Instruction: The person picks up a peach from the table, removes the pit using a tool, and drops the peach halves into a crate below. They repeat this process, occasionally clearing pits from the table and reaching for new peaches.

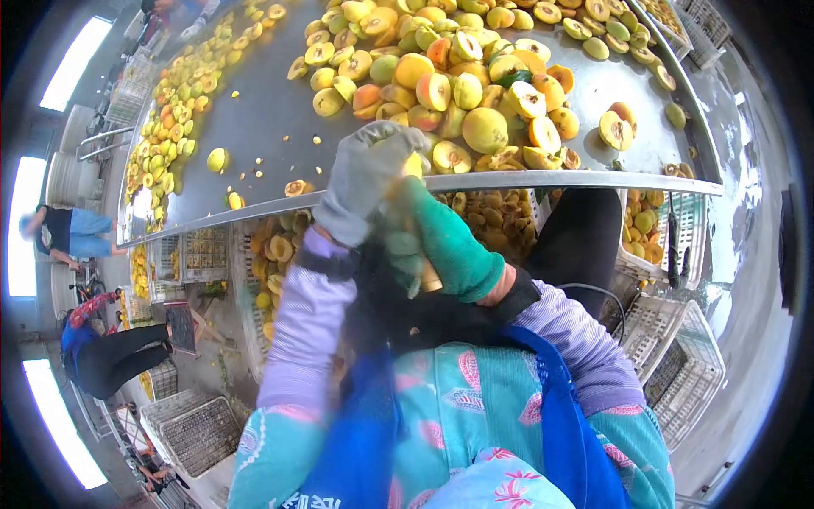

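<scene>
My left hand point(360, 178), in a grey glove, is closed at the near edge of the metal table point(441, 181), around a small yellow fruit point(413, 165). Against it is my right hand point(449, 242) in a green glove, its fingers wrapped round a tool with a pale wooden handle point(431, 278); the tool's working end is hidden. Just beyond both hands lies a heap of yellow and orange halved fruit point(466, 93). Some halves show brown centres.
Crates of fruit point(640, 229) stand under the table's near edge. Stacked empty white crates point(678, 365) are at the lower right, another crate point(199, 433) at the lower left. People point(110, 348) stand at the far left. More fruit point(170, 127) lines the table's left side.
</scene>
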Demonstrator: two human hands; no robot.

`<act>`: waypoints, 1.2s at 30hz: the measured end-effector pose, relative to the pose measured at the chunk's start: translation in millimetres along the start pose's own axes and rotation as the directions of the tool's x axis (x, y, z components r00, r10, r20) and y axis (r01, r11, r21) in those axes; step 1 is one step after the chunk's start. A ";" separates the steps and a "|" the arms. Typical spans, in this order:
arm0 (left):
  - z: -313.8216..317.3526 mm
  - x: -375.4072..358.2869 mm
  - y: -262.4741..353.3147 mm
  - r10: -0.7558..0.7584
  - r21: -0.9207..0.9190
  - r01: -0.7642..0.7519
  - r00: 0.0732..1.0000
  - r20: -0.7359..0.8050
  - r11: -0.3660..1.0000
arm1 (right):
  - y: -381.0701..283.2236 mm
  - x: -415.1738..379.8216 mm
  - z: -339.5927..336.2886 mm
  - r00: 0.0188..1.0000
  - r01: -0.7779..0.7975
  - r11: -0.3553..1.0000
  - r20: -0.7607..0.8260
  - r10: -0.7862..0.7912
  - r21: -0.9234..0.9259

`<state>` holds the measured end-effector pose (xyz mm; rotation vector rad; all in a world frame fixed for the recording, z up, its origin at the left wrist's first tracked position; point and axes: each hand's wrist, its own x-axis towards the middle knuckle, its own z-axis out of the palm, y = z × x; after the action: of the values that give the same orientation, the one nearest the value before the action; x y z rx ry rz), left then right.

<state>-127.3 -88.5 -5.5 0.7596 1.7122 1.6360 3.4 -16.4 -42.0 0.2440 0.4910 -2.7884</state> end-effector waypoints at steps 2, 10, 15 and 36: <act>-6.3 -0.2 4.7 -0.093 -0.181 0.114 0.989 0.118 0.977 | 0.1 -6.0 16.5 1.000 0.001 0.999 -0.015 -0.001 0.043; 6.5 -13.8 -15.0 0.035 -0.166 -0.052 0.994 -0.108 0.985 | -5.7 -10.9 22.4 0.985 -0.033 0.979 -0.175 -0.003 -0.201; 4.1 -18.5 -10.2 0.009 -0.124 -0.022 0.995 -0.099 0.992 | -7.8 -4.8 7.7 0.969 -0.221 0.968 0.142 0.204 0.122; -113.1 -30.3 47.6 -0.021 0.731 0.489 0.837 -0.546 0.477 | 25.1 -36.5 -80.9 0.919 -0.310 0.890 -0.136 0.371 0.333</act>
<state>-197.6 -180.2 45.7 0.4393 2.9094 0.6515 55.0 -0.6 -116.9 0.6170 0.0412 -2.4869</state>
